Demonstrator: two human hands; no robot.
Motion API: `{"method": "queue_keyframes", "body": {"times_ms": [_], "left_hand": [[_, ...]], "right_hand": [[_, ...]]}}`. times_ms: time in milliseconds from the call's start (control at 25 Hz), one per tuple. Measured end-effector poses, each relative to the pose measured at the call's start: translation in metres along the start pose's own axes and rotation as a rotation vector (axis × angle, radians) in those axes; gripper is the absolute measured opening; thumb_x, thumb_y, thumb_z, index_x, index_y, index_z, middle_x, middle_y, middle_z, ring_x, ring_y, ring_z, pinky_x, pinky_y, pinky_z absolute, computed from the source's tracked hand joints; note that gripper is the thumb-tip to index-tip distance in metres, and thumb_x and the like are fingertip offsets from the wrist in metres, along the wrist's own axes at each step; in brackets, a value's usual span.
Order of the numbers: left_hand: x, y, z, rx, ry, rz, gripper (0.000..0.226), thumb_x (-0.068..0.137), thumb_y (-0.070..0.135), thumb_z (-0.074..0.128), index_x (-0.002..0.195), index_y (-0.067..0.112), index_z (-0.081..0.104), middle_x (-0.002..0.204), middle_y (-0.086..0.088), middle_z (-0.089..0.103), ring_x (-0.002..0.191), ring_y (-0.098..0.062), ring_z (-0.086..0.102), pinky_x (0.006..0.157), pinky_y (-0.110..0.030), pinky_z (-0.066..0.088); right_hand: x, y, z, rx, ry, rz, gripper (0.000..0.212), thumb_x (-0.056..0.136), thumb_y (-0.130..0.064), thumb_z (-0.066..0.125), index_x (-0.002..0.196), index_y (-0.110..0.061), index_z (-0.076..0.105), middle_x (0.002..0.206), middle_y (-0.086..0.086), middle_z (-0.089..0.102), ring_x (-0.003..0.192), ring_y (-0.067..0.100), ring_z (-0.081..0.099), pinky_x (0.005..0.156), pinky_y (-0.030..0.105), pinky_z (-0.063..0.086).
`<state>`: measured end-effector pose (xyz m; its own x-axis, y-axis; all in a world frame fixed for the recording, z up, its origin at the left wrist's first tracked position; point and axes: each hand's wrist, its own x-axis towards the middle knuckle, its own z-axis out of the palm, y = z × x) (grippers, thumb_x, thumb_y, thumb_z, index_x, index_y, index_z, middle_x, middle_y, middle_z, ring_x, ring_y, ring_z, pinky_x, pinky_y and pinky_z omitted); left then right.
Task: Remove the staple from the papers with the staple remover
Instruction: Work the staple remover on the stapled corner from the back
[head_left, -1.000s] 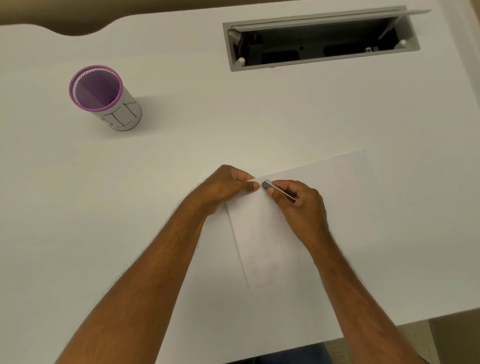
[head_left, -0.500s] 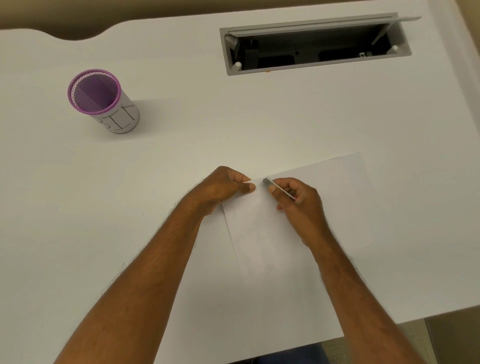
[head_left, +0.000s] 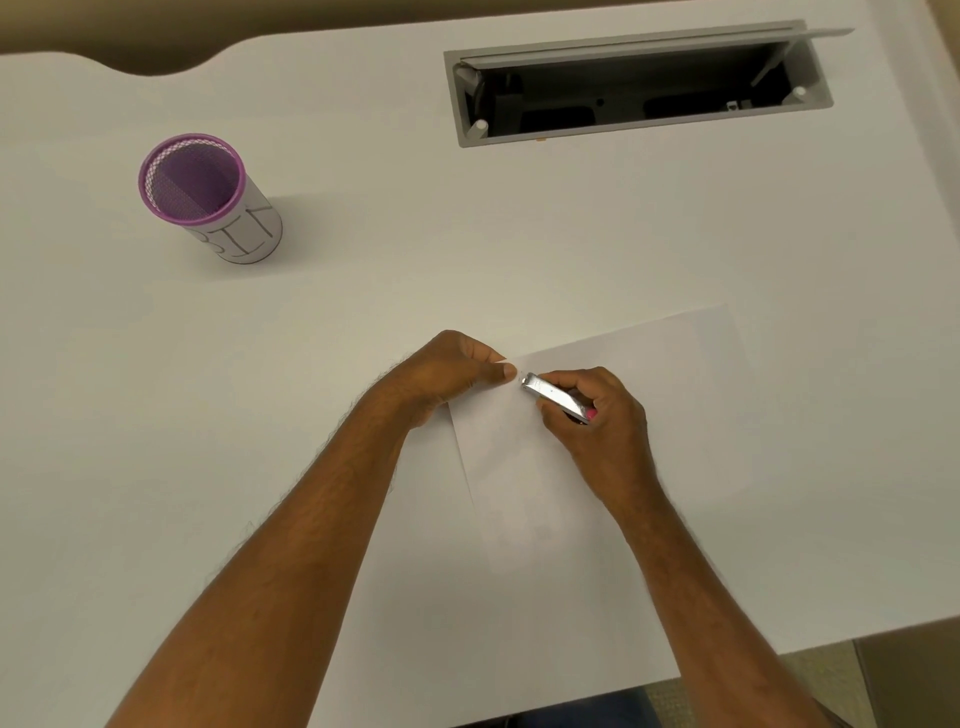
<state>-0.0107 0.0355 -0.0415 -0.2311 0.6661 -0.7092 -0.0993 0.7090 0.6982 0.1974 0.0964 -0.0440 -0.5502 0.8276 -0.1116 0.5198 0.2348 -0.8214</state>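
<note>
White papers (head_left: 649, 395) lie on the white desk in front of me. My left hand (head_left: 447, 371) pinches their upper left corner between thumb and fingers. My right hand (head_left: 597, 415) grips a silver staple remover (head_left: 553, 396) with a pink end, its tip pointing at that corner, just right of my left thumb. The staple itself is too small to make out.
A purple mesh cup (head_left: 208, 197) with a paper label reading "BIN" stands at the back left. An open grey cable hatch (head_left: 634, 88) is set into the desk at the back right. The desk's front edge (head_left: 779, 649) runs close below my right forearm.
The staple remover's tip has drawn back slightly to the right of the pinched corner, opening a small gap from my left thumb. The left hand keeps its pinch.
</note>
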Motion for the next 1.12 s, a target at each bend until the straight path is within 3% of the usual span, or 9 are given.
{"method": "queue_keyframes", "body": {"times_ms": [200, 600, 880, 1000, 1120], "left_hand": [[0.001, 0.000, 0.001, 0.001, 0.001, -0.003, 0.022, 0.089, 0.023, 0.077, 0.101, 0.004, 0.080, 0.106, -0.014, 0.079, 0.092, -0.021, 0.070, 0.089, -0.035, 0.056], [0.003, -0.001, 0.002, -0.005, 0.013, 0.012, 0.024, 0.088, 0.020, 0.079, 0.101, 0.000, 0.079, 0.106, -0.020, 0.077, 0.089, -0.021, 0.065, 0.084, -0.034, 0.052], [0.008, -0.005, 0.004, -0.003, 0.040, -0.002, 0.021, 0.086, 0.020, 0.080, 0.094, 0.000, 0.080, 0.084, -0.007, 0.073, 0.073, -0.013, 0.059, 0.069, -0.025, 0.047], [0.010, -0.007, 0.009, -0.015, 0.098, -0.036, 0.023, 0.084, 0.019, 0.080, 0.089, -0.003, 0.079, 0.081, -0.008, 0.072, 0.071, -0.015, 0.060, 0.068, -0.027, 0.048], [0.012, -0.007, 0.012, -0.019, 0.144, -0.052, 0.019, 0.081, 0.020, 0.081, 0.079, 0.001, 0.079, 0.074, -0.003, 0.072, 0.067, -0.014, 0.063, 0.063, -0.025, 0.049]], "right_hand": [[0.000, -0.001, 0.004, -0.021, 0.030, -0.013, 0.025, 0.085, -0.011, 0.080, 0.110, -0.014, 0.077, 0.101, -0.001, 0.072, 0.087, 0.007, 0.065, 0.076, 0.004, 0.045], [0.000, -0.001, 0.012, -0.011, 0.053, 0.015, 0.027, 0.086, -0.018, 0.080, 0.112, -0.013, 0.077, 0.097, -0.003, 0.066, 0.081, 0.001, 0.063, 0.074, 0.002, 0.048], [0.002, -0.001, 0.015, 0.004, 0.039, 0.013, 0.026, 0.085, -0.014, 0.081, 0.110, -0.021, 0.078, 0.096, -0.006, 0.068, 0.084, 0.000, 0.065, 0.073, 0.008, 0.050], [0.002, 0.000, 0.017, 0.009, 0.026, -0.002, 0.022, 0.082, -0.008, 0.081, 0.100, -0.021, 0.079, 0.095, -0.007, 0.068, 0.086, 0.010, 0.066, 0.077, 0.031, 0.057], [0.002, 0.001, 0.020, 0.010, -0.008, 0.041, 0.025, 0.079, -0.005, 0.083, 0.096, -0.023, 0.078, 0.099, -0.006, 0.070, 0.097, 0.021, 0.066, 0.086, 0.054, 0.054]]}}
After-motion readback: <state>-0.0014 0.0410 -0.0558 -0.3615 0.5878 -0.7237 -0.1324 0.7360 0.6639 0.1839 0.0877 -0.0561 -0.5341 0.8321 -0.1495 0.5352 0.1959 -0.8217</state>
